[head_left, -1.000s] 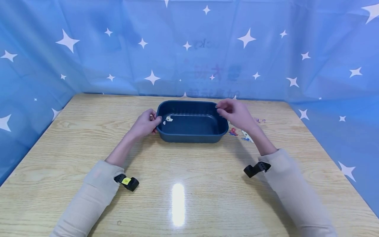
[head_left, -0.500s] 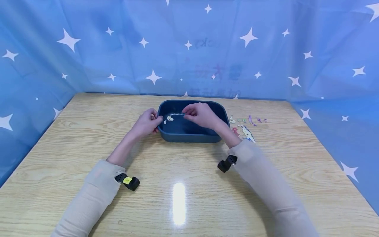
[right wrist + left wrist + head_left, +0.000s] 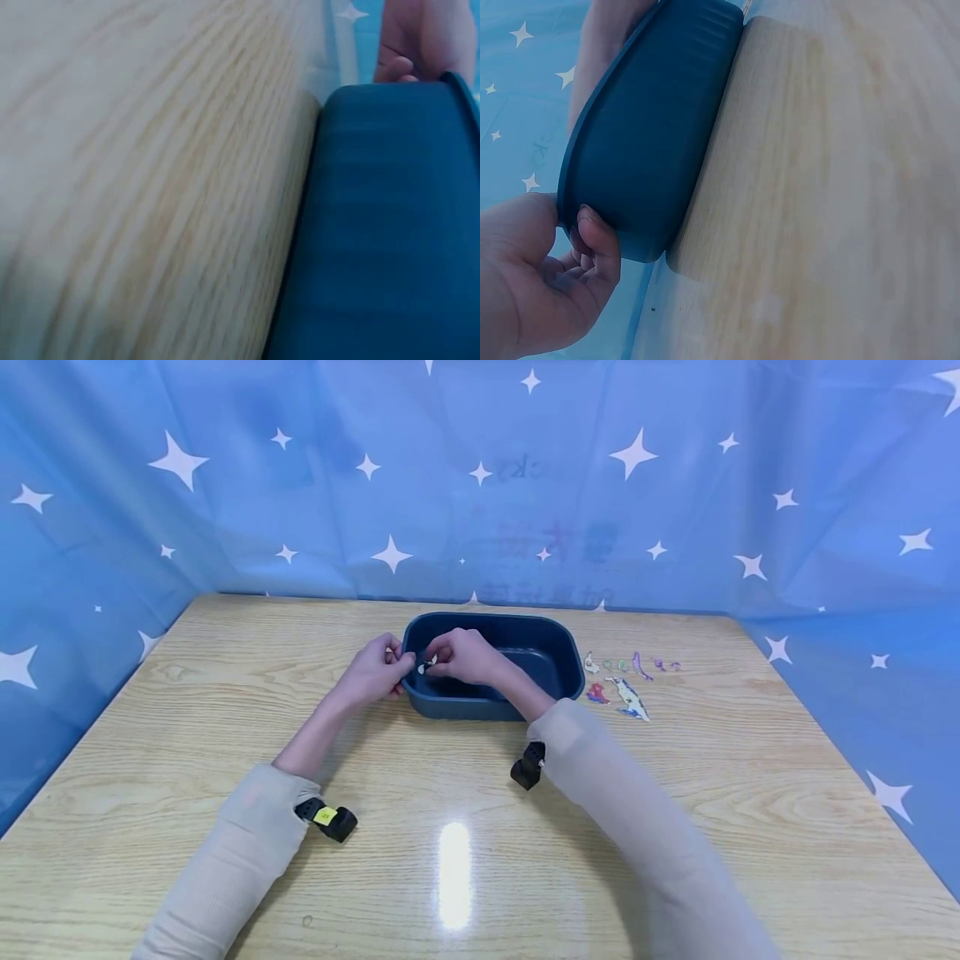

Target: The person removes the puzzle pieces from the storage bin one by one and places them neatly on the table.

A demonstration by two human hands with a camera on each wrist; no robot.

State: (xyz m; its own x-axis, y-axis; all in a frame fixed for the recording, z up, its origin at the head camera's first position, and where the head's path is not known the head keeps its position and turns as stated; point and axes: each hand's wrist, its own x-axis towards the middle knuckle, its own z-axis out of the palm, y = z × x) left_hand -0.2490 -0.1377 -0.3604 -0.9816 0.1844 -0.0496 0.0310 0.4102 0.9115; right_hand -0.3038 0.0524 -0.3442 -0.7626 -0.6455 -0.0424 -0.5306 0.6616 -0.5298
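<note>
A dark blue rectangular basin (image 3: 487, 710) stands on the wooden table. My left hand (image 3: 377, 670) grips its left rim, thumb on the inside and fingers curled outside, as the left wrist view also shows. My right hand (image 3: 468, 657) reaches over the front wall into the basin. Its thumb and fingertips pinch a small pale flat piece (image 3: 431, 662) near the left end; the fingers partly cover it. A smaller white piece (image 3: 422, 669) lies just beside it. In the right wrist view, the basin wall (image 3: 382, 225) hides the right hand.
Right of the basin lie several small flat colored pieces: a red one (image 3: 597, 693), a larger white and blue one (image 3: 630, 698), a purple one (image 3: 640, 666) and others. A blue star-patterned curtain (image 3: 480, 510) hangs behind the table (image 3: 300, 877).
My right hand has moved left from the basin's right rim, across its inside, to the pale piece at the left end. My left hand keeps its grip on the rim.
</note>
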